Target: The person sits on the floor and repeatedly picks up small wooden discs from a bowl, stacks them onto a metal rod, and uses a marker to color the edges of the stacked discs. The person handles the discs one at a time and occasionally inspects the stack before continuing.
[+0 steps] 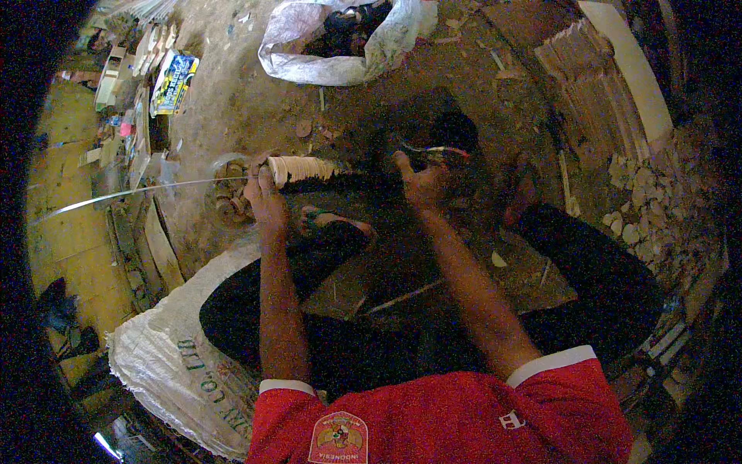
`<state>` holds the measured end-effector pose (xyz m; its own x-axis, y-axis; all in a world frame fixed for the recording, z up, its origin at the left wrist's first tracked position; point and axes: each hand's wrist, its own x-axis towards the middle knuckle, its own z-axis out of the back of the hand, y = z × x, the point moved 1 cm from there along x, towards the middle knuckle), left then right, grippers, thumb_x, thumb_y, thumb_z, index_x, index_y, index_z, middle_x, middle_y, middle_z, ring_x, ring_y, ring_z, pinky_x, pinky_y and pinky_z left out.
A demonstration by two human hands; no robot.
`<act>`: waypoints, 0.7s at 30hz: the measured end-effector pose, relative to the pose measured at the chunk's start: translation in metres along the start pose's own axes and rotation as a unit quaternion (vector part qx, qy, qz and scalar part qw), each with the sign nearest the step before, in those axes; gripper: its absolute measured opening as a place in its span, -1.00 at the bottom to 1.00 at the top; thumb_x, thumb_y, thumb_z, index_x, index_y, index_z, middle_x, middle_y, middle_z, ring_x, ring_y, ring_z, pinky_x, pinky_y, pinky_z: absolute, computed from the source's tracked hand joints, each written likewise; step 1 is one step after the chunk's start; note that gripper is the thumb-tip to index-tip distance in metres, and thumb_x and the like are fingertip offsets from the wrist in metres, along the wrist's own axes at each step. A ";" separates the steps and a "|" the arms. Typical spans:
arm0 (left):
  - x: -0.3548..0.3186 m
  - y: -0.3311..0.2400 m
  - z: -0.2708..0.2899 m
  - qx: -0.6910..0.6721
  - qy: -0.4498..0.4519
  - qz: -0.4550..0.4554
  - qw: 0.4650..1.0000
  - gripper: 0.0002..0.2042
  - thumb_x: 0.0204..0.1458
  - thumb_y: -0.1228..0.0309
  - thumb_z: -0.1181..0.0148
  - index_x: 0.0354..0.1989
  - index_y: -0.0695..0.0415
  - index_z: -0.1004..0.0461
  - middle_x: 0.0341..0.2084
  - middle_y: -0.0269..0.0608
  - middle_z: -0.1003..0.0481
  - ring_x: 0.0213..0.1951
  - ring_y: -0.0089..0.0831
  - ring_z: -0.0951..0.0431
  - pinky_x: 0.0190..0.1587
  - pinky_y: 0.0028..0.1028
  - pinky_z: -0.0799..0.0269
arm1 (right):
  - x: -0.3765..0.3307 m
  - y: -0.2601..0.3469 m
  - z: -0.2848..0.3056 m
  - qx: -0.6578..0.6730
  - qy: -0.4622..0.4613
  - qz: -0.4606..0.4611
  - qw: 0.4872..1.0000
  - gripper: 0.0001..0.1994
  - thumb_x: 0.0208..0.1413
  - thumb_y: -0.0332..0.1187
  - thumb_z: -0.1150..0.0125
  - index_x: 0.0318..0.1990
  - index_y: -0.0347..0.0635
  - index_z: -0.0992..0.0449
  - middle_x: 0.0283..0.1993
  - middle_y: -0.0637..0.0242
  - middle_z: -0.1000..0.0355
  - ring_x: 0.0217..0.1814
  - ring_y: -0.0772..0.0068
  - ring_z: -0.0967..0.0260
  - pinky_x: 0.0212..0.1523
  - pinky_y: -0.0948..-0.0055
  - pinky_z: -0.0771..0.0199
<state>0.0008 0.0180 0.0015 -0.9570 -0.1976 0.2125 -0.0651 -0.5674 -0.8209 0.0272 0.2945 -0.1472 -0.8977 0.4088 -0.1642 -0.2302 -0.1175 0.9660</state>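
Note:
My left hand is closed around the left end of a pale, ribbed cylinder, which lies sideways and turns dark toward its right end. A long, thin, shiny strip stretches from this hand out to the far left. My right hand, on the other side of the cylinder, grips a small hand tool with red and yellowish parts. Its working end is lost in shadow, so its kind is unclear. Several brown, rounded pieces sit just left of my left hand.
A white sack with dark contents stands open ahead. Another white sack lies at my left leg. Wooden pieces and a blue-yellow package are at the far left. Pale chips and stacked brown sheets lie to the right.

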 end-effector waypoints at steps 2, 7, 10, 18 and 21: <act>0.002 0.009 -0.004 0.025 -0.026 0.018 0.999 -0.65 0.39 0.28 0.14 0.12 0.25 -0.44 -0.02 -0.05 -0.51 0.03 -0.24 -0.49 0.15 -0.24 -0.37 | -0.005 -0.011 -0.002 0.009 0.077 -0.022 0.997 -0.46 0.06 -0.04 -0.49 0.05 -0.26 -0.56 0.04 0.12 -0.60 0.09 0.00 -0.53 0.20 0.09 -0.47; 0.005 0.010 -0.009 0.082 -0.013 0.032 0.996 -0.63 0.39 0.28 0.15 0.16 0.27 -0.42 -0.01 -0.03 -0.51 0.03 -0.19 -0.49 0.16 -0.25 -0.35 | -0.031 -0.031 0.015 -0.004 0.037 0.056 0.998 -0.51 0.08 -0.06 -0.48 0.04 -0.21 -0.57 0.05 0.15 -0.60 0.09 0.06 -0.54 0.18 0.13 -0.49; 0.000 -0.001 -0.014 -0.003 -0.016 0.061 0.998 -0.64 0.40 0.28 0.15 0.17 0.26 -0.41 0.00 -0.06 -0.51 0.03 -0.20 -0.49 0.18 -0.27 -0.35 | -0.027 -0.015 0.018 -0.067 0.058 0.043 0.995 -0.51 0.07 -0.04 -0.49 0.01 -0.19 -0.58 0.05 0.15 -0.60 0.06 0.08 -0.54 0.14 0.12 -0.50; 0.004 -0.011 -0.020 -0.132 0.033 0.080 0.987 -0.69 0.41 0.32 0.17 0.13 0.22 -0.42 0.01 -0.07 -0.50 0.05 -0.26 -0.49 0.19 -0.28 -0.36 | 0.003 0.001 -0.006 0.025 0.091 0.032 0.995 -0.56 0.11 -0.05 -0.47 -0.03 -0.19 -0.59 -0.01 0.16 -0.61 0.01 0.09 -0.57 0.09 0.13 -0.54; 0.006 -0.009 -0.018 0.368 -0.010 -0.159 0.916 -0.70 0.42 0.34 0.18 0.11 0.20 -0.43 0.01 -0.06 -0.50 0.05 -0.26 -0.50 0.18 -0.27 -0.38 | -0.032 -0.021 0.022 -0.001 0.086 0.076 0.993 -0.61 0.15 -0.12 -0.46 -0.02 -0.19 -0.60 -0.01 0.16 -0.62 0.00 0.17 -0.58 0.08 0.18 -0.56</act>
<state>-0.0091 0.0367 0.0008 -0.9167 0.0609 0.3949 -0.1241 -0.9828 -0.1365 0.0691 0.3038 -0.1583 -0.9730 0.2255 -0.0493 -0.0886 -0.1675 0.9819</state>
